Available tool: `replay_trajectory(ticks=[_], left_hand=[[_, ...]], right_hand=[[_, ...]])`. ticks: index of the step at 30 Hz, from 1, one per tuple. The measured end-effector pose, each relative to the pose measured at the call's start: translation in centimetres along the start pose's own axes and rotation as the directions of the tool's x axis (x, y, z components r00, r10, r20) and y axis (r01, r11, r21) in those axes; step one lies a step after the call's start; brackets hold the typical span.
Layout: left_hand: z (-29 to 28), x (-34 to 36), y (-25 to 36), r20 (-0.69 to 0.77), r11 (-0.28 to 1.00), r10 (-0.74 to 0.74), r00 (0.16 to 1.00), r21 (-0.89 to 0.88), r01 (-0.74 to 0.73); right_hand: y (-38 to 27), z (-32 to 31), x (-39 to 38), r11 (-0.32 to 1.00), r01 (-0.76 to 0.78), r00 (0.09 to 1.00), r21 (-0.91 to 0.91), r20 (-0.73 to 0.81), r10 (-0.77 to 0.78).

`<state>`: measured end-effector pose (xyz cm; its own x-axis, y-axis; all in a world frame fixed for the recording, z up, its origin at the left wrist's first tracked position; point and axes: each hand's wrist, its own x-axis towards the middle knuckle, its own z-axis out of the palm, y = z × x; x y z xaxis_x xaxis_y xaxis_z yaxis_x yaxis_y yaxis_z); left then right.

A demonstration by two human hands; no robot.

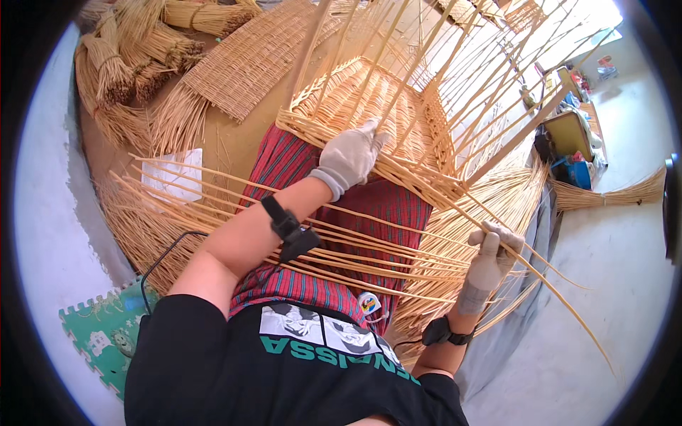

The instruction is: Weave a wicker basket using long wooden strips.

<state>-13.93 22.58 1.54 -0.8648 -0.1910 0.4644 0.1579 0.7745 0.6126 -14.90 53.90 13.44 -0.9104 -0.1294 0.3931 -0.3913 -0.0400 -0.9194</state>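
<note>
The basket (380, 117) rests tilted at the person's knees, its woven inside facing up and many long stakes (497, 96) rising from its edges. Under its near side lies a red striped cloth (284, 160) covering the lap.

Both hands wear pale gloves. The left hand (353, 153) is closed over the near rim, fingers curled onto the weave; its palm side is hidden. The right hand (495, 248), out beyond the basket's right corner, is nearly closed, pinching a long strand (561, 295) between thumb and fingers. That strand runs from the rim through the grip and bends away to the lower right. A thinner strand passes just beside it.

Loose canes (383, 248) cross the lap beneath the left forearm, and a spread pile (518, 202) lies behind the right hand. On the floor at upper left, a woven panel (252, 57) lies near tied bundles (170, 42). A white sheet (172, 177) sits left of the lap, and a green mat (106, 326) lies at lower left.
</note>
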Motion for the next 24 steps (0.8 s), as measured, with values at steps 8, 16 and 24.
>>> replay_trajectory(ticks=[8,16,24], left_hand=[[-5.1,3.6,0.9,0.655,0.62,-0.373,0.657,-0.351,0.702],[-4.5,2.3,2.3,0.504,0.561,-0.46,0.731,-0.473,0.679],[-2.4,3.6,3.2,0.441,0.602,-0.563,0.699,-0.36,0.712]], right_hand=[[5.0,-0.3,3.9,0.998,0.002,0.997,-0.058,-0.08,-0.007],[-1.9,14.8,13.8,0.914,0.3,0.953,-0.275,0.13,-0.274],[7.5,25.5,20.5,0.866,0.462,0.871,-0.191,-0.084,-0.484]])
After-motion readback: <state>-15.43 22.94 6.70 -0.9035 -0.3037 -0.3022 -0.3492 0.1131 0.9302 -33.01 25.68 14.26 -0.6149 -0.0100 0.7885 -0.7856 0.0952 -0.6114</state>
